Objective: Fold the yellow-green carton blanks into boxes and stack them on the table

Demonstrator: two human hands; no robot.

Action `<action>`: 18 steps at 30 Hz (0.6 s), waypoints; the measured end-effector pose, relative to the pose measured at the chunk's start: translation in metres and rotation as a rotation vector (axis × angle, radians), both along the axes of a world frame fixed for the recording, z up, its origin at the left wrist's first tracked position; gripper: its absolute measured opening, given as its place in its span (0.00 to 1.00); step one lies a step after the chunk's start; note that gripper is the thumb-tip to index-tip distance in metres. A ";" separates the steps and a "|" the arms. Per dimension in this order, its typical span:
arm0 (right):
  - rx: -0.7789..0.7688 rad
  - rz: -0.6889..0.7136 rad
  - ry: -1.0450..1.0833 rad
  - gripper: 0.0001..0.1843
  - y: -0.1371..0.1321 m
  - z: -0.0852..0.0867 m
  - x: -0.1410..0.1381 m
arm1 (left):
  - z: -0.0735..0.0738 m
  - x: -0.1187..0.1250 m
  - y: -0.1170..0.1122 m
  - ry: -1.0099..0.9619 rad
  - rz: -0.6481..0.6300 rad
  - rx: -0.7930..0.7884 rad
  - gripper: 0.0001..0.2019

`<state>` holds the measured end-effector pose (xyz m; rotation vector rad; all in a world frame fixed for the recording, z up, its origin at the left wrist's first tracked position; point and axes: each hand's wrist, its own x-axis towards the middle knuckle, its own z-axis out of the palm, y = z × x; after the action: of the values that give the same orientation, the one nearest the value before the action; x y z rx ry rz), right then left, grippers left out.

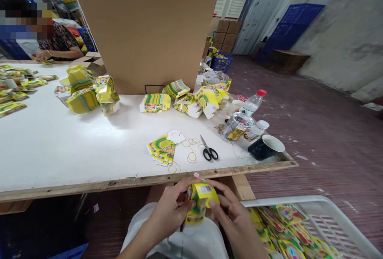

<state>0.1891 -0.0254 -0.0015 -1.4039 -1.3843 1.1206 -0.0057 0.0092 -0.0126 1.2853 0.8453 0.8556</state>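
Over my lap I hold a small yellow and green printed carton with a barcode on its upper face. My left hand grips its left side, with the thumb on the front. My right hand has its fingers around the right side, the thumb pressing near a yellow flap. What lies inside the carton I cannot make out. On the table just beyond are a fan of flat cartons, several rubber bands and black-handled scissors.
A white crate of printed packs stands at my right. Bundled cartons lie before a large cardboard box. A dark mug, jar and bottle line the table's right edge. A person sits far left.
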 end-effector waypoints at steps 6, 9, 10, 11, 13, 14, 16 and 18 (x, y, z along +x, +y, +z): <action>-0.065 -0.028 -0.052 0.26 -0.001 -0.007 -0.013 | 0.008 -0.007 -0.002 0.016 -0.098 0.010 0.27; -0.034 -0.039 -0.038 0.26 0.000 -0.005 -0.011 | 0.011 -0.007 0.000 0.021 -0.111 -0.006 0.28; -0.015 -0.070 -0.044 0.26 0.000 -0.005 -0.011 | 0.011 -0.007 0.000 0.024 -0.120 -0.010 0.27; 0.005 -0.103 -0.056 0.24 0.000 -0.004 -0.012 | 0.012 -0.007 0.000 0.024 -0.133 -0.012 0.27; 0.040 -0.160 -0.086 0.22 0.000 -0.004 -0.015 | 0.014 -0.007 -0.001 0.005 -0.165 -0.013 0.27; 0.059 -0.183 -0.094 0.21 0.000 -0.005 -0.018 | 0.015 -0.007 -0.001 -0.014 -0.174 -0.018 0.27; 0.088 -0.217 -0.117 0.20 0.000 -0.008 -0.024 | 0.015 -0.006 -0.001 -0.070 -0.168 -0.047 0.27; 0.109 -0.229 -0.156 0.20 0.000 -0.010 -0.028 | 0.015 -0.006 -0.001 -0.137 -0.131 -0.100 0.29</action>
<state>0.1610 -0.0252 -0.0120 -1.5511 -1.3314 0.7910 -0.0116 0.0086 0.0021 1.1671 0.6800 0.7784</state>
